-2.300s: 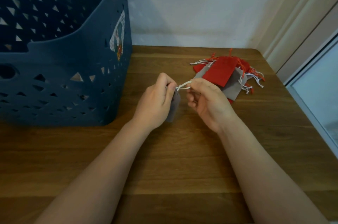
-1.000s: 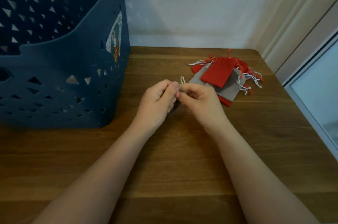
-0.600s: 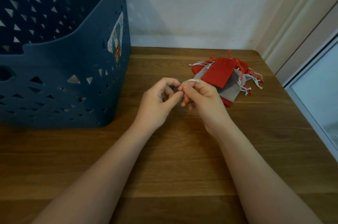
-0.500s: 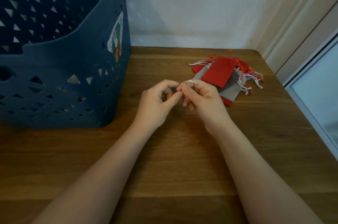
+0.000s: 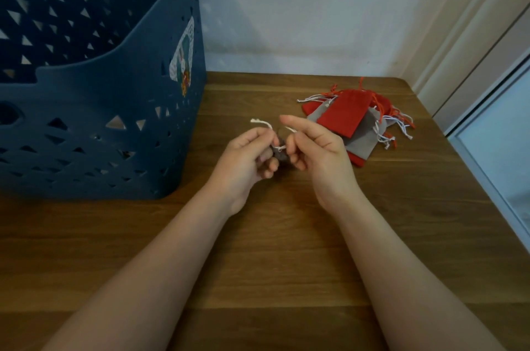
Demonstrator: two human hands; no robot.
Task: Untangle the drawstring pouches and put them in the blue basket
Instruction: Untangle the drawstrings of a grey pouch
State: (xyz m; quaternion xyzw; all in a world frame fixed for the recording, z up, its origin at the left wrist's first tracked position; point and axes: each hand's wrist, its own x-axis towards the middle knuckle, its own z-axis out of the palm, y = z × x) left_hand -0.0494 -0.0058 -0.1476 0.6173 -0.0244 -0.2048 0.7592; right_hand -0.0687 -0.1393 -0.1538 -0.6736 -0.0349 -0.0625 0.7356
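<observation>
Head view: left hand (image 5: 246,158) and right hand (image 5: 315,149) both pinch the white drawstring (image 5: 266,128) of a grey pouch (image 5: 279,155) held between them above the table (image 5: 272,250) — blue basket (image 5: 100,121) left, remaining pouches (image 5: 352,118) piled right.

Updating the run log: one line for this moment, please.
left hand: pinching white drawstring | right hand: pinching it too | grey pouch: between hands | blue basket: untouched
</observation>
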